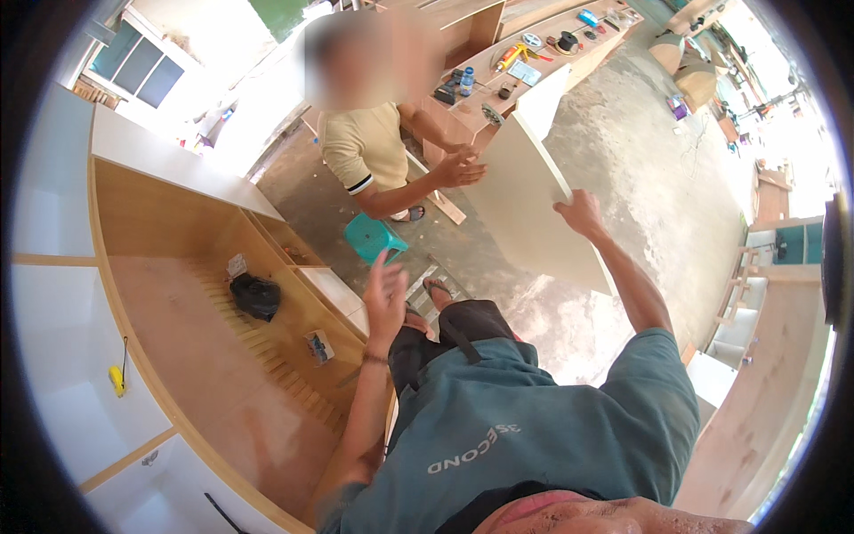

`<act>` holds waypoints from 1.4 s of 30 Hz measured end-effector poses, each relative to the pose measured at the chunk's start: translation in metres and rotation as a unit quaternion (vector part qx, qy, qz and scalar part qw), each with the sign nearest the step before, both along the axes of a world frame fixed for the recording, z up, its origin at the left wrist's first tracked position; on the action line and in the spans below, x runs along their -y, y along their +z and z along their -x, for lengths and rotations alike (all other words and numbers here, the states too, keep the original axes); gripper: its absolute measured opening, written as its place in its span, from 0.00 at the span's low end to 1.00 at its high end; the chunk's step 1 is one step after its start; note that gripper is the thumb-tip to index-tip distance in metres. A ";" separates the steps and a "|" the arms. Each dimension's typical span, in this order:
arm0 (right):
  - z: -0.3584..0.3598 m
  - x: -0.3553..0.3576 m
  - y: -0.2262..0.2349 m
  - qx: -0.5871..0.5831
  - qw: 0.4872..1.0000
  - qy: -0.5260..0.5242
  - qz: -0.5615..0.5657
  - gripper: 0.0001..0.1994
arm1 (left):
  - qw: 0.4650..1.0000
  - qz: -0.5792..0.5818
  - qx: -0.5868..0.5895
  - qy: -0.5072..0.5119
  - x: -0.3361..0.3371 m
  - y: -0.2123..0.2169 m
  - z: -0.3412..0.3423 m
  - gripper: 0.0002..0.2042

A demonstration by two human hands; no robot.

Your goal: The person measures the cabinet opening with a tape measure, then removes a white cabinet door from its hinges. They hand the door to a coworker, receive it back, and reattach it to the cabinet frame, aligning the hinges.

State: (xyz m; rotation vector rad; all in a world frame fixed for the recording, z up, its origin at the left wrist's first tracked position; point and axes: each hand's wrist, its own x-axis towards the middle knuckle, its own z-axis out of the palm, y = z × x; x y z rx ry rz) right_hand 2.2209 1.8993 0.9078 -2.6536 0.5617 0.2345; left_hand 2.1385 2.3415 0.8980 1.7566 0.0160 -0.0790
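Observation:
A large white panel [520,191] stands tilted in front of me on the right. My right hand [583,214] grips its near upper edge, fingers wrapped over it. My left hand [385,289] is raised beside the wooden cabinet [169,196], with fingers stretched out and nothing in it. Facing me, a person in a cream shirt [363,147] holds both hands [458,166] close to the far side of the panel; whether they touch it I cannot tell. A turquoise plastic stool [372,236] stands between us on the floor.
Inside the open cabinet lie a black plastic bag [254,295] and a small box [318,347]. A yellow tape measure [117,381] rests on its white shelving. The workbench [463,111] behind holds a drill [449,89], a blue bottle [467,82] and a yellow caulking gun [509,59].

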 end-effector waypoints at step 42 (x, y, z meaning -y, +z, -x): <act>0.135 -0.072 0.264 -0.116 0.987 0.106 -0.025 0.13 | 0.874 0.478 0.076 0.036 0.155 0.030 -0.121 0.18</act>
